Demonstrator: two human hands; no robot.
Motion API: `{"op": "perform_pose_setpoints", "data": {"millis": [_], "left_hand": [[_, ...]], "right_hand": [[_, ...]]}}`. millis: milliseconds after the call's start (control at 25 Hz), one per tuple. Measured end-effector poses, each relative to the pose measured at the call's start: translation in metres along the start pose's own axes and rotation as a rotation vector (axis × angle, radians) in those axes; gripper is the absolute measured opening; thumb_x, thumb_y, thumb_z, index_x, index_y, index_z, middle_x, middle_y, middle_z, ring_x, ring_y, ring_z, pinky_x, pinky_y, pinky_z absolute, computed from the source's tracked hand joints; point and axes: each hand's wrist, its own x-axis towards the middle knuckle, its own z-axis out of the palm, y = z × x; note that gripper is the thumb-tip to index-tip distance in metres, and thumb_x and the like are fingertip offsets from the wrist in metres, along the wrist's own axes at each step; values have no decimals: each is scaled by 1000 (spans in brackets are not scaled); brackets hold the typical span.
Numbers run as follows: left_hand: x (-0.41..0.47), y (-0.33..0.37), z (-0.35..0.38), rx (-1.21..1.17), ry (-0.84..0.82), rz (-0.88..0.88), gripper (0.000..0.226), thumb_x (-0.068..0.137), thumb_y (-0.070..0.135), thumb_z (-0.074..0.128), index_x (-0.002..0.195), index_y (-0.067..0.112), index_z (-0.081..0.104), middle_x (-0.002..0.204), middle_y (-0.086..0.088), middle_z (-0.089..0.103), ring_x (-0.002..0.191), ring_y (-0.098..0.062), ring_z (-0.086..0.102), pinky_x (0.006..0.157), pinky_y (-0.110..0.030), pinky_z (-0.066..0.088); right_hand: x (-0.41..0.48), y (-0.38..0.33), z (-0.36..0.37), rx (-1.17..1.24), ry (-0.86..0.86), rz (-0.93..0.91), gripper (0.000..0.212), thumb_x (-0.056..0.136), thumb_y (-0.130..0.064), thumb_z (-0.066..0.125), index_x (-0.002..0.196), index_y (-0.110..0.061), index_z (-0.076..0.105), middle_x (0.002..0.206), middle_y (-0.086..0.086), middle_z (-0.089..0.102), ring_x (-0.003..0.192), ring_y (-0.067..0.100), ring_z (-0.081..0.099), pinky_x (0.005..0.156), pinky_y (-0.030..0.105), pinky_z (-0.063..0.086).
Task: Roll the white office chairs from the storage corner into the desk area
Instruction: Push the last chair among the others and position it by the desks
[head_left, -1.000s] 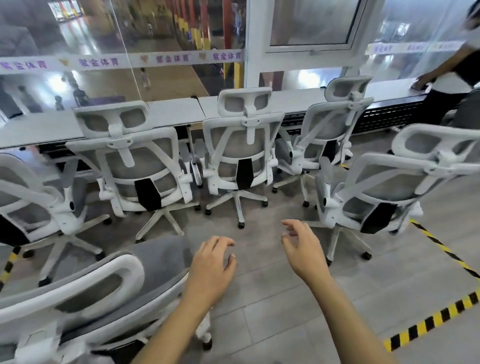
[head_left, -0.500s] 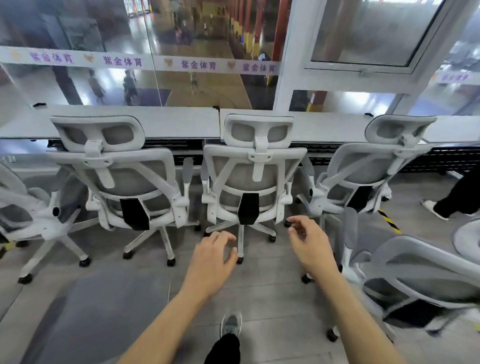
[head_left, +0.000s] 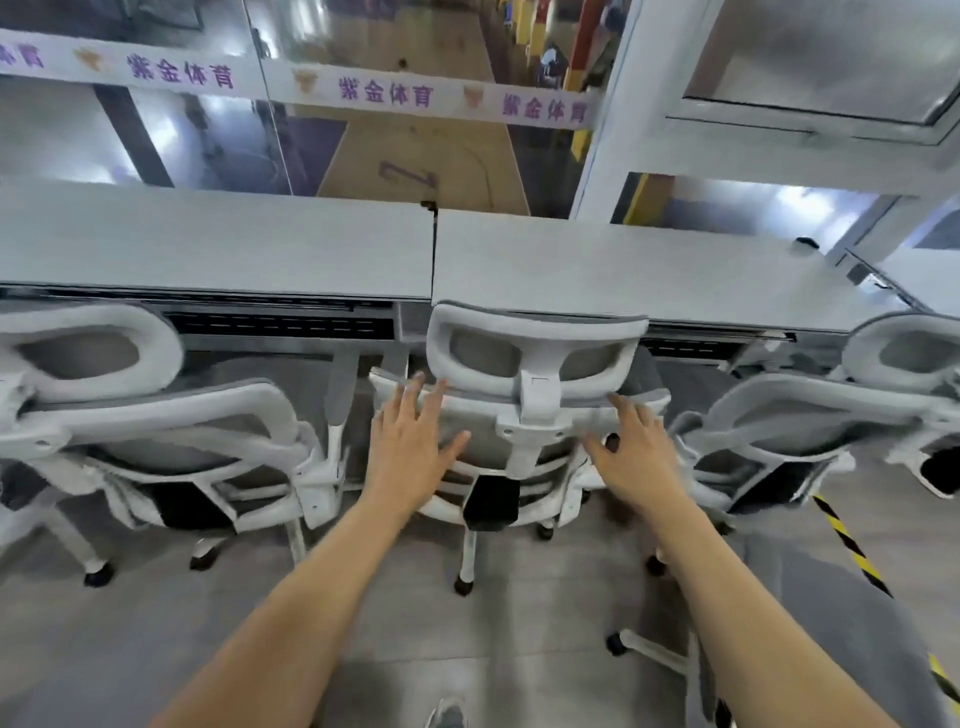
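left hand (head_left: 413, 449) fingers spread, now on middle chair (head_left: 537, 332) back | right hand (head_left: 634, 460) same | earlier both loosely curled, hovering short

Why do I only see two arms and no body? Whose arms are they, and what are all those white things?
The camera sits on a person's head and looks forward and down, so you see what that person sees: their own two bare arms. There is no machine here. The left hand and the right hand reach out with straight, spread fingers to the back of the middle chair, one on each side. They seem to press on it, not grip it, and they hold nothing. The white things are office chairs on wheels. The left chair and the right chair stand beside it, all facing a long grey desk by a glass wall. Yellow-and-black tape marks the floor.
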Motion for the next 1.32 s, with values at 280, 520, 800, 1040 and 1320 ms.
{"op": "perform_pose_setpoints", "data": {"millis": [280,520,800,1040,1320], "left_hand": [[57,-16,35,72,-29,-31,61,87,66,54,127,21,56,137,-12,55,143,-42,32,119,-57,23],[12,-10,28,47,1,-2,57,88,70,47,116,21,58,118,-6,60,121,-35,47,106,-58,34],[-130,28,16,56,17,-27,71,87,79,32,114,20,59,112,-3,61,113,-32,48,102,-49,37],[-287,73,17,36,5,-97,62,92,67,44,129,18,52,132,-4,55,138,-33,32,118,-41,24],[-439,108,5,-27,19,-129,67,89,67,42,136,20,48,144,-1,47,147,-27,21,120,-41,22]], "right_hand": [[56,37,15,-169,-45,-149,81,75,-91,42,130,-31,49,133,-4,52,131,26,45,116,45,25],[17,42,7,-203,24,-247,91,65,-97,40,118,-25,60,114,-4,55,113,27,53,105,47,39],[-113,87,5,-157,57,-367,82,71,-97,36,111,-28,56,109,-7,51,110,23,52,109,49,34],[-254,133,7,-53,95,-377,77,70,-90,53,111,-24,57,109,-2,54,112,28,54,113,59,29],[-403,167,10,7,126,-369,78,70,-88,56,113,-23,59,111,-3,55,116,27,55,118,57,24]]}}
